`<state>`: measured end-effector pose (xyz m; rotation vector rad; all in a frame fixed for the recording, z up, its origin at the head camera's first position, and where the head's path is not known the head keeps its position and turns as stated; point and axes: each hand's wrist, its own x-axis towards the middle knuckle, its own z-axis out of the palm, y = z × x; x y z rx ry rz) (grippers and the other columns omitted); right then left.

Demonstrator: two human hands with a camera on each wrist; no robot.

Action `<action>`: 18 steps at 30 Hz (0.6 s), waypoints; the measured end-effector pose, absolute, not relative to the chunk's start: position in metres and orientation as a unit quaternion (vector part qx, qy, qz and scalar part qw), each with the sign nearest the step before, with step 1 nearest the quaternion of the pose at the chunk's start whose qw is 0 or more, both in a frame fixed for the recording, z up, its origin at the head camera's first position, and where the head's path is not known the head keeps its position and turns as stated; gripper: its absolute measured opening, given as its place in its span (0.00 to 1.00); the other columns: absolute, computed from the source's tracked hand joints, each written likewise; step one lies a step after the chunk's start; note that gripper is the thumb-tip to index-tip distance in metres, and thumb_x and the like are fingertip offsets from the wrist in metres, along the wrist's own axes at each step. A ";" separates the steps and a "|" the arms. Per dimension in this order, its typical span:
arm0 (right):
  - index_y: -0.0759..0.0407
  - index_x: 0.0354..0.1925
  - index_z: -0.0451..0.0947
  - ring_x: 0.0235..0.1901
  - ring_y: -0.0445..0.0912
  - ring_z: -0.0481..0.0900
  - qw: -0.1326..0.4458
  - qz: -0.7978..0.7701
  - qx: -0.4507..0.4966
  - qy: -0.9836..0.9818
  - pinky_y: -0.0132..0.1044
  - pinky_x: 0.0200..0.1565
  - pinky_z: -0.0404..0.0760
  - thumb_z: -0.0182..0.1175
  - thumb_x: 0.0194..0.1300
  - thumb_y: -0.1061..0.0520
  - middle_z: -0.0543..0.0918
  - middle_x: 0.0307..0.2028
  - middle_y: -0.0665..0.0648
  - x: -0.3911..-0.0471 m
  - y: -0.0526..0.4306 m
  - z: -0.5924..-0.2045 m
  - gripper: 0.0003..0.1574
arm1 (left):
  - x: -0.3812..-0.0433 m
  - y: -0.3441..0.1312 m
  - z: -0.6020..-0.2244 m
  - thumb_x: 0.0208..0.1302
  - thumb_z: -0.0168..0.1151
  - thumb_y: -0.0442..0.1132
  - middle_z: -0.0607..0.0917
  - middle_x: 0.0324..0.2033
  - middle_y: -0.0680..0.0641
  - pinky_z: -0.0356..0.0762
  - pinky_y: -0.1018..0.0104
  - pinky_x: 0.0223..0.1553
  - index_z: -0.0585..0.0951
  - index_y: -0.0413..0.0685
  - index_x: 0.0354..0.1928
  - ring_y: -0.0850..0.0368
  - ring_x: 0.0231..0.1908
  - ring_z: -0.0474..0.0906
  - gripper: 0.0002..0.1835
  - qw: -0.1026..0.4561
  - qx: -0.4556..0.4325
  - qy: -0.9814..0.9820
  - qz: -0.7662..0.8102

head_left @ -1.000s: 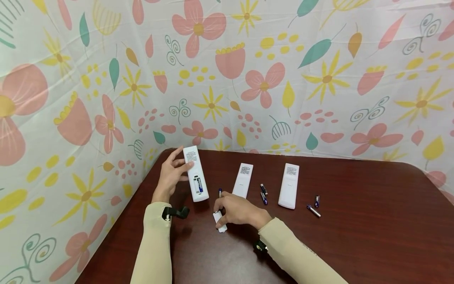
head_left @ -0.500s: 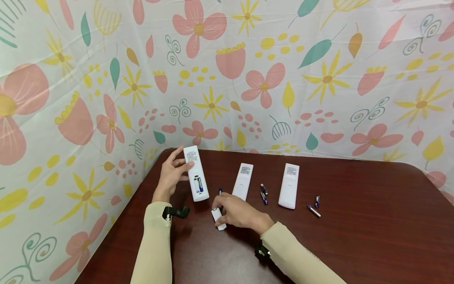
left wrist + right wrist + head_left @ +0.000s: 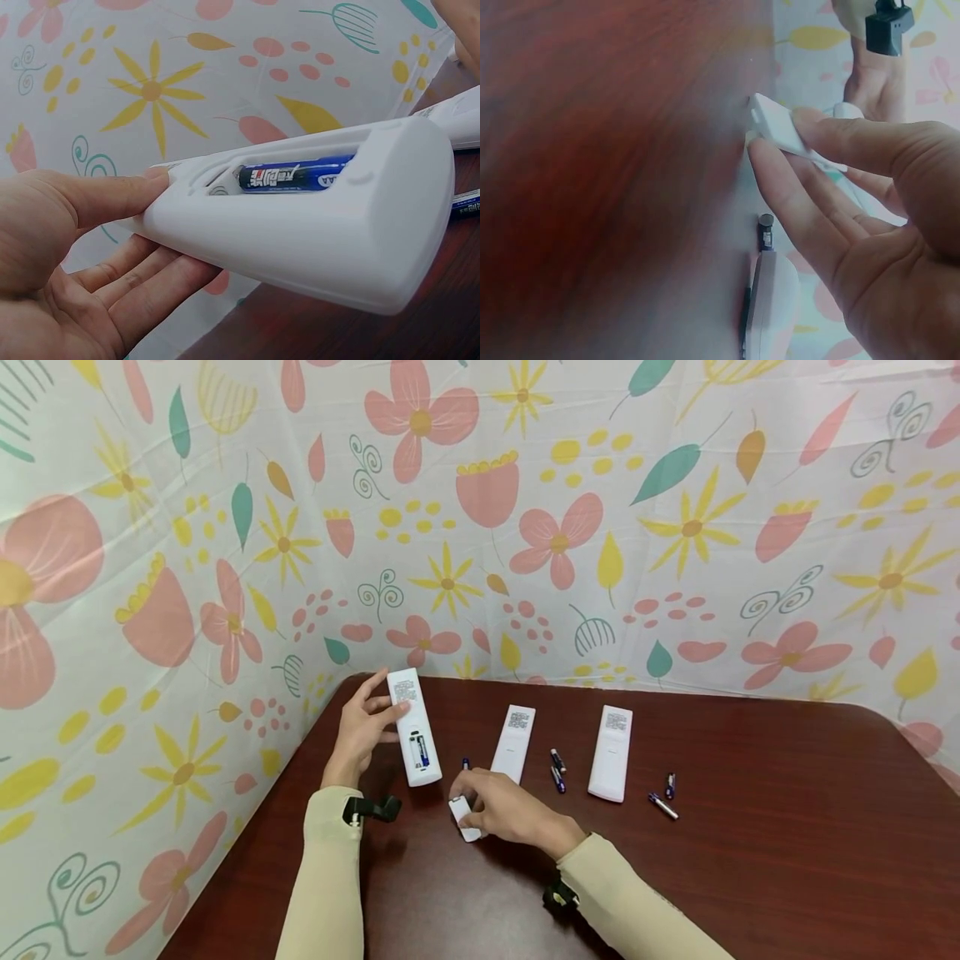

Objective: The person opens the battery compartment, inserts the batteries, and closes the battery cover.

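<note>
A white remote control (image 3: 420, 722), back side up and tilted, is held by my left hand (image 3: 362, 731) with the thumb across its back. Its battery compartment is uncovered; a blue battery (image 3: 296, 175) lies in one slot, and the slot beside it looks bare in the head view. My right hand (image 3: 513, 806) pinches a small white battery cover (image 3: 459, 810) between thumb and fingers. In the right wrist view this cover (image 3: 780, 129) is close over the table. A blue-ended battery (image 3: 466, 764) shows just beyond the right hand, partly hidden by it.
Two more white remotes lie face down, one (image 3: 515, 739) partly behind my right hand, the other (image 3: 612, 752) farther right. A pair of batteries (image 3: 557, 770) lies between them, and another pair (image 3: 666, 795) at the right. A flowered cloth (image 3: 555, 527) hangs behind the dark table (image 3: 787, 827).
The battery cover has come up slightly from its earlier place in my right hand, whose fingers have shifted a little on it. My left hand and the remote have stayed almost still.
</note>
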<state>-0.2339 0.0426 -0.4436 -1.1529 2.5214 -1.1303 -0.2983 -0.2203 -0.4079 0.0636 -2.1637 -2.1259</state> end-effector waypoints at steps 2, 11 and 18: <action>0.58 0.51 0.81 0.37 0.39 0.81 0.068 -0.372 -0.384 0.842 0.32 0.39 0.82 0.75 0.66 0.67 0.84 0.42 0.51 -0.234 0.042 -0.443 0.18 | -0.298 -0.221 -0.408 0.72 0.71 0.31 0.81 0.59 0.33 0.90 0.59 0.33 0.68 0.65 0.81 0.53 0.40 0.88 0.41 0.054 0.022 -0.712 -0.699; 0.59 0.55 0.81 0.39 0.39 0.81 0.060 -0.393 -0.396 0.828 0.34 0.42 0.82 0.67 0.70 0.70 0.84 0.43 0.51 -0.236 0.043 -0.439 0.17 | -0.298 -0.222 -0.407 0.72 0.71 0.31 0.80 0.60 0.32 0.90 0.58 0.33 0.68 0.65 0.81 0.53 0.40 0.88 0.41 0.057 0.016 -0.711 -0.701; 0.62 0.57 0.80 0.42 0.43 0.83 0.057 -0.440 -0.387 0.808 0.34 0.42 0.84 0.65 0.72 0.71 0.84 0.53 0.54 -0.237 0.042 -0.429 0.18 | -0.298 -0.221 -0.407 0.72 0.71 0.31 0.81 0.59 0.33 0.90 0.58 0.33 0.68 0.64 0.81 0.52 0.39 0.88 0.41 0.059 0.016 -0.709 -0.703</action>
